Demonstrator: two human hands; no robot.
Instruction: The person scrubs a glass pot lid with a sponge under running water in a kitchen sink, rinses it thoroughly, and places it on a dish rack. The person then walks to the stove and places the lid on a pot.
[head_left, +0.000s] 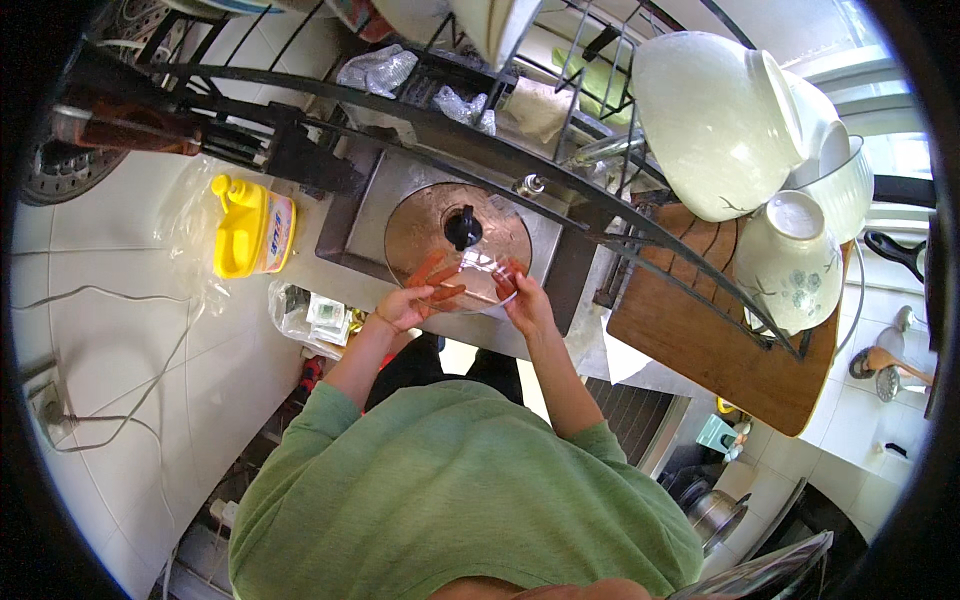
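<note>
A round, brown-tinted transparent glass pot lid (420, 221) with a black knob (463, 228) is held over the metal sink (365, 206). My left hand (406, 306) grips the lid's near-left rim, and its fingers show through the glass. On the near-right rim, my right hand (531, 306) has hold of the lid, with fingertips also visible through it. Light reflects off the glass between the hands. Just beyond the lid's right side is a metal faucet end (531, 184). The lid hides much of the sink's bottom.
A black wire dish rack (450, 161) spans above the sink, with white bowls (712, 124) at right. Below them lies a wooden board (675, 322). A yellow detergent bottle (241, 238) stands left of the sink. A cable (161, 375) runs along the left wall.
</note>
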